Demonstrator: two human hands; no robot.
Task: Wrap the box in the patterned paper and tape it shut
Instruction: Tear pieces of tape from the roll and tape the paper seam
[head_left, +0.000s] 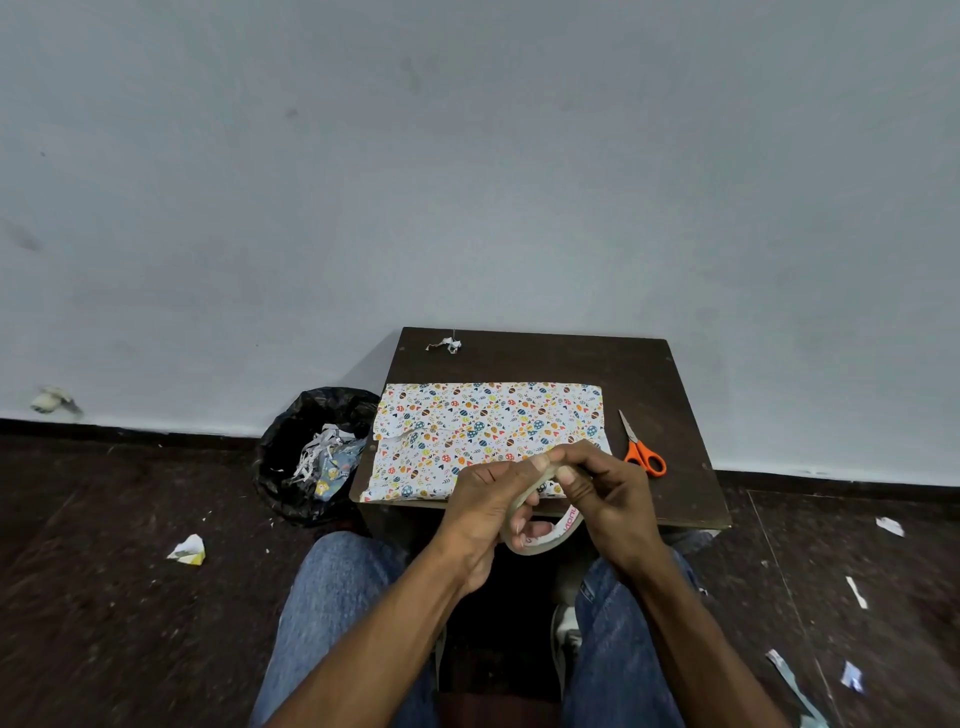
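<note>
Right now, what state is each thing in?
patterned paper: folded flat over the box on the table, torn at its left edge
tape roll: held in both hands, off the table
left hand: grips the roll
right hand: pinches at the roll's top
scissors: closed, lying right of the paper
bin: holds paper scraps

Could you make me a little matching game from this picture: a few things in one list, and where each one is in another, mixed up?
Things:
1. scissors
2. roll of tape
3. patterned paper
4. bin

Places:
A. on the floor, left of the table
B. held in both hands, the left hand and the right hand
C. on the table, right of the paper
D. spread over the middle of the table

Pairs: 1-C, 2-B, 3-D, 4-A
</note>
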